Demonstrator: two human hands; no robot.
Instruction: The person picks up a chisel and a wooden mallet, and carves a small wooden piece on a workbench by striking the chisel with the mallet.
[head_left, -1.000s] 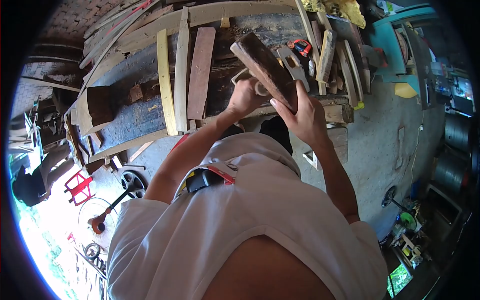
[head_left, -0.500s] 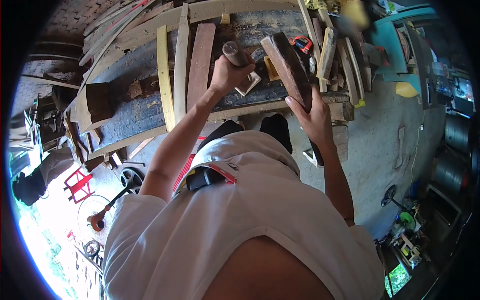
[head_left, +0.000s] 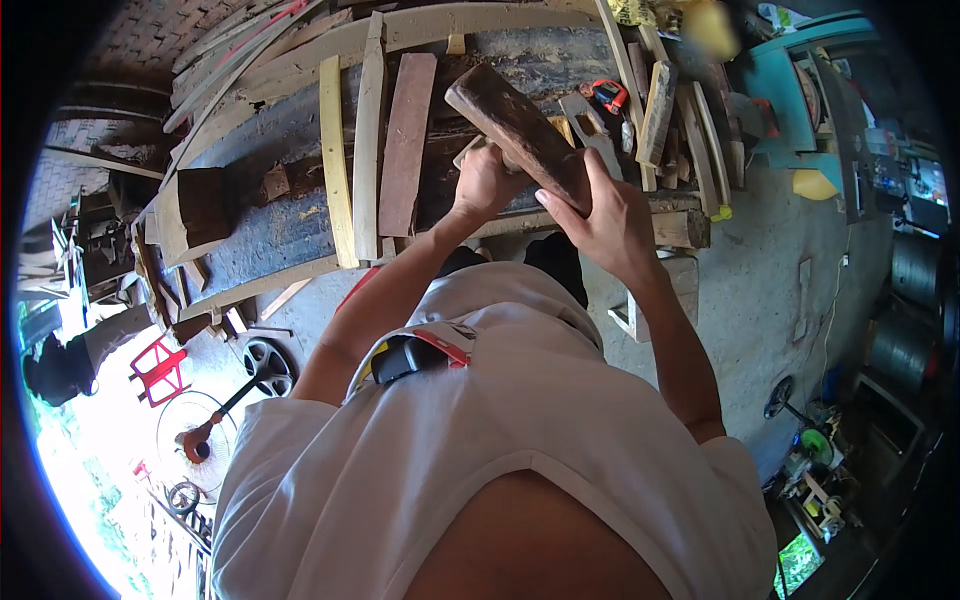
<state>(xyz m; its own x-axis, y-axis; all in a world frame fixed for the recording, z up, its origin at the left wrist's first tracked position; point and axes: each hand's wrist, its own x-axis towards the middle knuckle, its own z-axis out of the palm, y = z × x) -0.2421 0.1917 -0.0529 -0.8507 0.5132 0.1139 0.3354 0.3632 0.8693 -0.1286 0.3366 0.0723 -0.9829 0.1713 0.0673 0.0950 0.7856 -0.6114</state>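
Observation:
My right hand (head_left: 612,215) grips the near end of a thick, dark brown wooden block (head_left: 515,130), its thumb along the near side. The block slants up to the left, and its far half overlaps my left hand (head_left: 488,182). That hand is closed in a fist, just under and left of the block. The round wooden handle seen in its grip earlier is now hidden behind the block. Beneath both hands lies the dark, worn bench top (head_left: 440,180).
On the bench left of my hands lie a reddish board (head_left: 408,140), a pale plank (head_left: 368,140) and a yellowish strip (head_left: 336,160). A red-and-black tool (head_left: 608,95) lies beyond the block, near several offcuts. At far left sits a big square timber block (head_left: 190,215).
The dark block has swung left and now lies across the top of my left hand, covering the round handle. My left hand has shifted slightly right and nearer to me.

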